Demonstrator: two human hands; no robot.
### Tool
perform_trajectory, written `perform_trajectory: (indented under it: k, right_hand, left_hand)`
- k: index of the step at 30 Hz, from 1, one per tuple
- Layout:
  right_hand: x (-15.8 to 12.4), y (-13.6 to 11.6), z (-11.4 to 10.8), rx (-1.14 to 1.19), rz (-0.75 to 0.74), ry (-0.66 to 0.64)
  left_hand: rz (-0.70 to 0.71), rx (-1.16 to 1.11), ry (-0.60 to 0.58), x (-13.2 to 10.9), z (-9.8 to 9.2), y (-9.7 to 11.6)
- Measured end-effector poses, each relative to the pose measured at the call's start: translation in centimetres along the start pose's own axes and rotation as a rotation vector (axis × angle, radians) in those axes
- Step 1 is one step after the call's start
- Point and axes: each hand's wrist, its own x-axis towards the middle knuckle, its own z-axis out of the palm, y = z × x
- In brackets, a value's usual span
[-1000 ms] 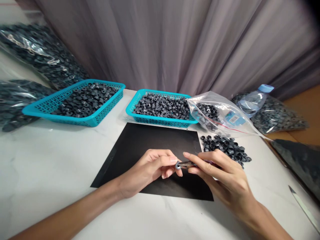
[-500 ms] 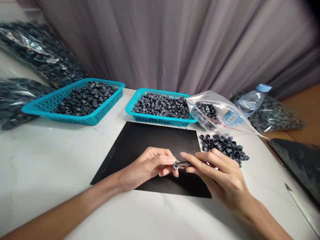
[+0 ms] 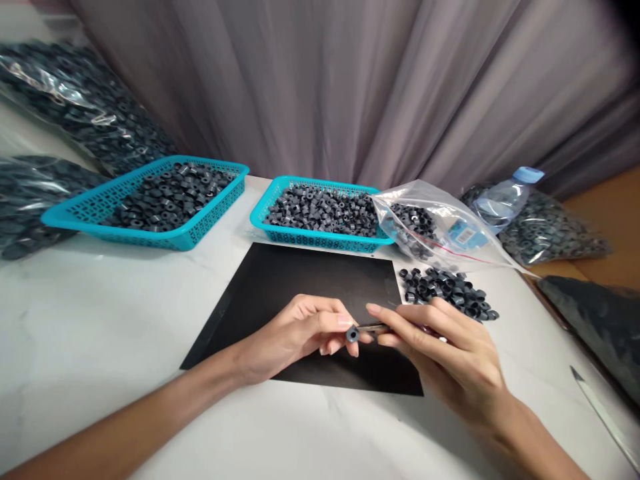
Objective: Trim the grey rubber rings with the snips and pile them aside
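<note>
Over the black mat [image 3: 310, 280], my left hand [image 3: 300, 333] pinches a small dark grey plastic bushing [image 3: 353, 334] between thumb and fingers. The bushing's round face, with a hole in its middle, is turned toward me. My right hand [image 3: 450, 347] is closed around a slim pointed metal tool [image 3: 371, 328]; its fingers hide most of the handle, so the exact kind is unclear. The tool's tip lies right beside the bushing, and I cannot tell whether they touch. Just beyond my right hand, a loose pile of similar bushings [image 3: 445, 290] lies on the white table.
Two turquoise baskets [image 3: 185, 241] [image 3: 320, 238] of bushings stand at the back. Right of them are an open zip bag [image 3: 425, 200], a plastic bottle [image 3: 505, 197] and a filled bag [image 3: 550, 233]. Large filled bags [image 3: 90, 100] stand left. A pale, pointed strip [image 3: 600, 410] lies right.
The tool tip has come away from the bushing's hole and moved slightly right with my right hand. The bushing's face now shows more openly; my left hand has barely moved.
</note>
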Motion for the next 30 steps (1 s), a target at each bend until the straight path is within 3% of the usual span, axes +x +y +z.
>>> perform_trajectory:
  k: [18,30]
  right_hand:
    - [-0.17,0.49,0.23,0.094,0.057,-0.011]
    - [-0.15,0.16,0.16,0.079,0.038,-0.017]
  left_hand:
    - [0.049,0.027,0.062,0.19,-0.24,-0.01]
    - [0.001,0.021,0.04,0.05,0.06,-0.05]
